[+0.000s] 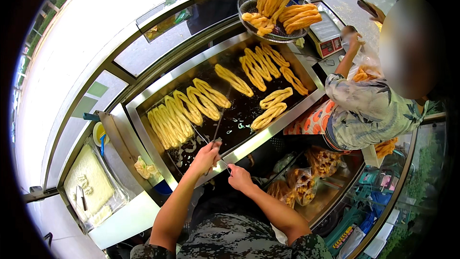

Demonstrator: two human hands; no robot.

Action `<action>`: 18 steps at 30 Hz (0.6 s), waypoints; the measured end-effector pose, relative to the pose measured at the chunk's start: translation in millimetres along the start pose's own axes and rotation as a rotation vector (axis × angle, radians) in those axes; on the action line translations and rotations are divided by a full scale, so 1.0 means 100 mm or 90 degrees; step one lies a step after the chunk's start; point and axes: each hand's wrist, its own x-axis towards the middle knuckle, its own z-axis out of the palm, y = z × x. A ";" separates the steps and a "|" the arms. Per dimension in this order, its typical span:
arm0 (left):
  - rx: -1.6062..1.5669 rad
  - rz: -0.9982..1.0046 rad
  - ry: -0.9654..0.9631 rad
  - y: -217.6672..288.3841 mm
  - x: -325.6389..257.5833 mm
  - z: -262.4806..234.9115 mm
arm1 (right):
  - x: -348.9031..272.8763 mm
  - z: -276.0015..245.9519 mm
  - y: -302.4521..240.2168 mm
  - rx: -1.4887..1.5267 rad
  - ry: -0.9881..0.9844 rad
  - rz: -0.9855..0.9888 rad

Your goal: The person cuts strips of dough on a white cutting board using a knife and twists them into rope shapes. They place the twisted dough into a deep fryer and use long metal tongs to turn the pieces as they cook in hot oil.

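A wide metal fryer (310, 97) of dark oil spreads in front of me. Pale looped dough strips (167, 123) crowd its left end, and more golden fried dough loops (261, 67) float toward the far right. My left hand (207, 158), over the near rim, is closed around a long thin stick (219, 127) that points out over the oil. Lower and to the right, my right hand (239, 178) grips another thin stick (197, 132), which slants up-left to the pale loops. Both sticks cross close to my left hand.
A wire basket (247, 7) of fried dough stands at the far right corner, beside a scale (326, 33). At the right a co-worker (369, 115) handles a plastic bag. Raw dough (91, 175) lies on the left counter; bagged fried pieces (304, 184) sit low right.
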 end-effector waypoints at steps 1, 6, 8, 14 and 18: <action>-0.093 -0.075 -0.032 0.25 0.03 0.04 | -0.01 -0.02 -0.04 -0.006 -0.012 0.004; -0.118 -0.091 -0.029 0.19 0.70 0.28 | 0.01 0.03 0.02 -0.005 0.011 -0.006; -0.058 -0.111 -0.009 0.26 0.83 0.32 | 0.01 0.01 0.02 0.001 0.016 -0.004; -0.321 -0.167 -0.126 0.30 0.90 0.26 | 0.03 -0.06 -0.01 -0.008 -0.012 -0.006; -0.541 -0.134 -0.213 0.15 0.74 0.05 | 0.05 -0.06 0.01 0.000 -0.016 0.002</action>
